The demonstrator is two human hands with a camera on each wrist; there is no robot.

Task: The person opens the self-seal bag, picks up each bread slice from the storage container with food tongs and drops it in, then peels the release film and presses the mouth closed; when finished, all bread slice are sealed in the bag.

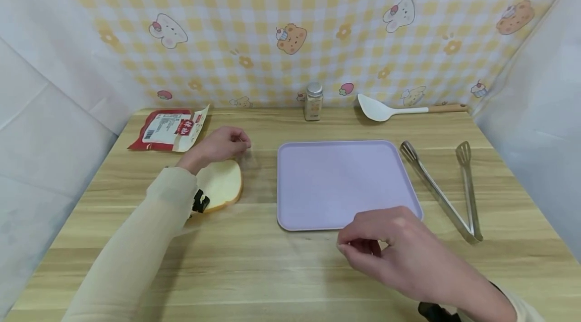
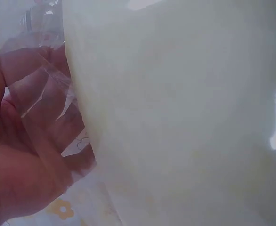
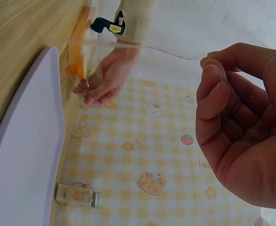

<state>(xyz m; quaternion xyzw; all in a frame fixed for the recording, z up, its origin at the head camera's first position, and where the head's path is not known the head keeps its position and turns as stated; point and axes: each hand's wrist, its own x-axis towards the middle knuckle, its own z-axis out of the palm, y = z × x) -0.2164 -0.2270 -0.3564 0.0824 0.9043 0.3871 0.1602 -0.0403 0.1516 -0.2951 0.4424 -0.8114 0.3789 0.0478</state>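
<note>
A slice of bread [image 1: 221, 183] in clear plastic wrapping lies at the left of the table, partly hidden by the left forearm. My left hand [image 1: 223, 145] pinches the wrapping at the bread's far edge. Close up in the left wrist view, the see-through film [image 2: 48, 94] passes over the fingers beside the pale bread [image 2: 175, 103]. My right hand [image 1: 392, 251], raised above the tray's front edge, pinches a thin clear plastic strip [image 3: 168, 52] between thumb and index finger. That strip, with faint print on it, stretches toward the wrapped bread; where it joins is hard to see.
A lilac tray [image 1: 340, 185] lies mid-table. Right of it are metal tongs [image 1: 442, 193], spread apart. Along the back stand or lie a red-and-white food packet [image 1: 170, 129], a seasoning jar [image 1: 313, 103] and a white spatula [image 1: 386, 110] with a wooden handle end. A checked cloth [image 1: 254, 14] hangs behind.
</note>
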